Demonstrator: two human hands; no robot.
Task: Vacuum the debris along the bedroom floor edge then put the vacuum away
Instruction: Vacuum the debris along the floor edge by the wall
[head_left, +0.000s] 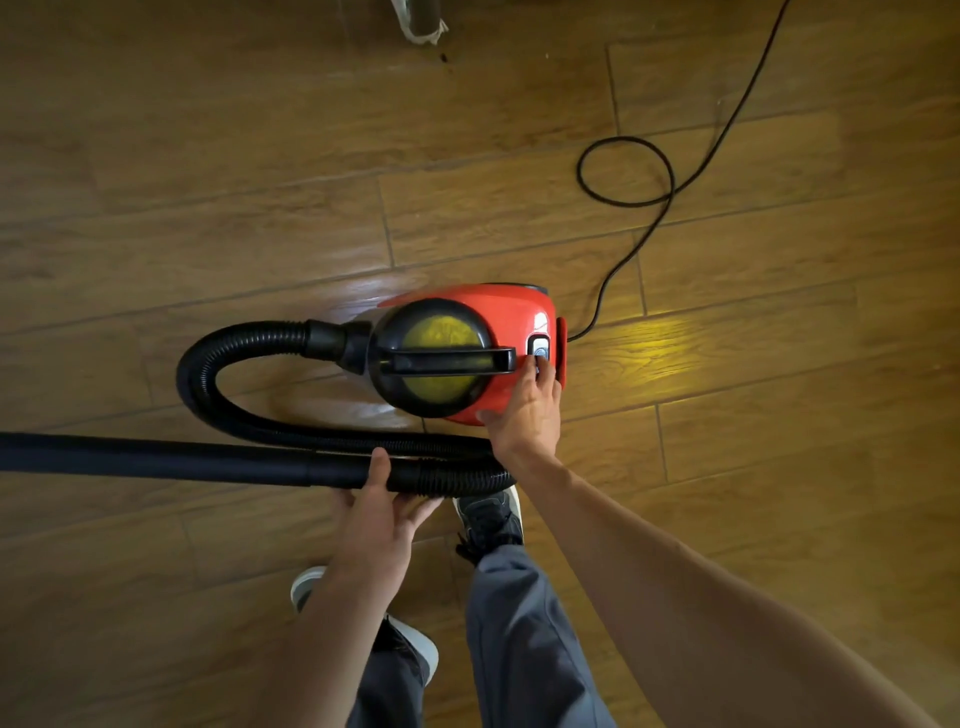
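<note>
Brown wood-look plank flooring (208, 156) is filling the whole view, glossy and catching a yellowish patch of light on the right.

At the far left, a long black rigid vacuum tube (156, 460) is running in from the left edge, level with the near side of the machine. The left hand (379, 512) is gripping this tube from below where it joins the hose, thumb over the top and fingers curled underneath.

From that joint, a black ribbed flexible hose (218, 364) is looping out to the left and curving back to the front of the red canister vacuum cleaner (498, 312), which is sitting on the floor in the middle of the scene. Its round black lid with a yellowish see-through window and a black carry handle (447, 359) is facing up.

Near the viewer, two dark sneakers with pale soles (491, 519) and grey trouser legs (524, 649) are standing just behind the hose.

The right hand (524, 410) is lying on the vacuum's near right side, fingers spread loosely, holding nothing, with a fingertip touching the small grey button (539, 347) beside the handle.

To the right, a thin black power cord (670, 182) is leaving the vacuum's rear, forming one loop and trailing off to the far right corner.

At the far edge, a dark post wrapped in torn white material (418, 21) is standing, with small dark specks (444, 57) just beside it.
</note>
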